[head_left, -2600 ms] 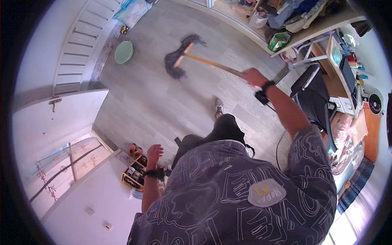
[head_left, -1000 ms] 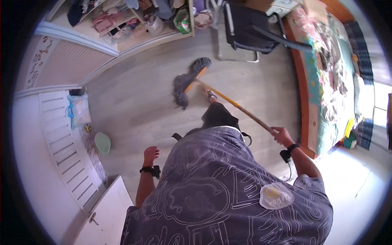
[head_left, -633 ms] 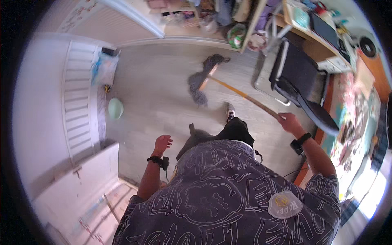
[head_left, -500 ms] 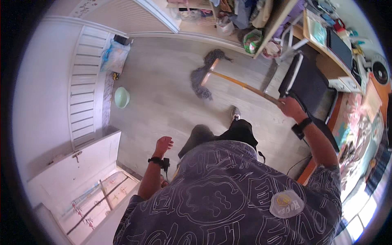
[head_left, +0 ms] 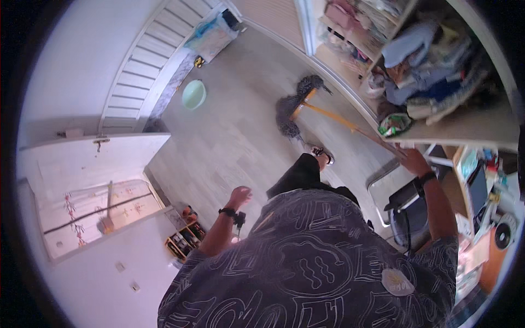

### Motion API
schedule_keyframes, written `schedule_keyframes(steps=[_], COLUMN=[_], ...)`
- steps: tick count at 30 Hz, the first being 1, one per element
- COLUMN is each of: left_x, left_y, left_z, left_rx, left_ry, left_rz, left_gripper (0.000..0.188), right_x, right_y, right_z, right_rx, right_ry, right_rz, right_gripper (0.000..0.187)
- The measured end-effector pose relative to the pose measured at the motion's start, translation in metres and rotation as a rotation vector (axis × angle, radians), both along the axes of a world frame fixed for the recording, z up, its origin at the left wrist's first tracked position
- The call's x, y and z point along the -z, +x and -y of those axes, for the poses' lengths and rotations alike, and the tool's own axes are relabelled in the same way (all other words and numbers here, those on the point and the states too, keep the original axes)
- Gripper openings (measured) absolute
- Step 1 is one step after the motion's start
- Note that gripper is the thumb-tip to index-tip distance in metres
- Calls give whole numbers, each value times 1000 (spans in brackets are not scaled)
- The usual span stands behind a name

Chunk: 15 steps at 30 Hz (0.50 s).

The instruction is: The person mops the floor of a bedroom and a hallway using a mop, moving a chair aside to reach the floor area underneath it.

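Observation:
My right hand (head_left: 411,159), out to the right, is closed round the end of a mop's long wooden handle (head_left: 339,121). The mop's dark grey fringed head (head_left: 285,117) lies spread on the floor ahead, just beyond my forward foot (head_left: 324,154). A wooden crossbar joins handle and head. My left hand (head_left: 240,197) hangs in the air left of my body, loosely curled with fingers a little apart and nothing in it. Both wrists wear dark bands.
An open wardrobe (head_left: 377,65) with piled clothes stands ahead right, a bag (head_left: 395,124) at its edge. A black chair (head_left: 407,216) and a desk are at right. A pale green basin (head_left: 194,94) sits by the left wall, near an open white door (head_left: 98,156) and a shoe rack (head_left: 186,240).
My view has turned to the right, bringing more of the wardrobe and the shoe rack in. The mop head now lies closer to the wardrobe's edge, and one foot has stepped forward beside it.

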State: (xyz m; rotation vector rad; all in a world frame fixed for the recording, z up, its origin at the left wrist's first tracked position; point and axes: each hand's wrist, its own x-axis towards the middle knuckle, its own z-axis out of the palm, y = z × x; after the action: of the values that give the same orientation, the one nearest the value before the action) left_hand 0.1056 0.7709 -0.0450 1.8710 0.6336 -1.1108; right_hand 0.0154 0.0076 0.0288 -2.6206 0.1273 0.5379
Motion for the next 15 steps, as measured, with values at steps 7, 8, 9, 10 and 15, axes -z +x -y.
schedule_keyframes(steps=[7, 8, 9, 10, 15], left_x=[-11, -11, -10, -8, -2], left_y=[76, 84, 81, 84, 88], left_z=[25, 25, 19, 8, -24], left_rx=[-243, -276, -284, -297, -484], left_ry=[-147, -152, -147, -141, -81], left_rz=[95, 97, 114, 150, 33], left_gripper=[23, 23, 22, 21, 21], right_x=[-104, -110, -115, -149, -119], right_y=[154, 187, 211, 253, 386], right_z=[-15, -6, -4, -32, -12], right_rx=[20, -46, -108, 23, -331], right_ry=[25, -21, -61, -55, -219], right_rz=[-234, -255, -291, -381, -236], right_gripper=[49, 46, 43, 43, 47])
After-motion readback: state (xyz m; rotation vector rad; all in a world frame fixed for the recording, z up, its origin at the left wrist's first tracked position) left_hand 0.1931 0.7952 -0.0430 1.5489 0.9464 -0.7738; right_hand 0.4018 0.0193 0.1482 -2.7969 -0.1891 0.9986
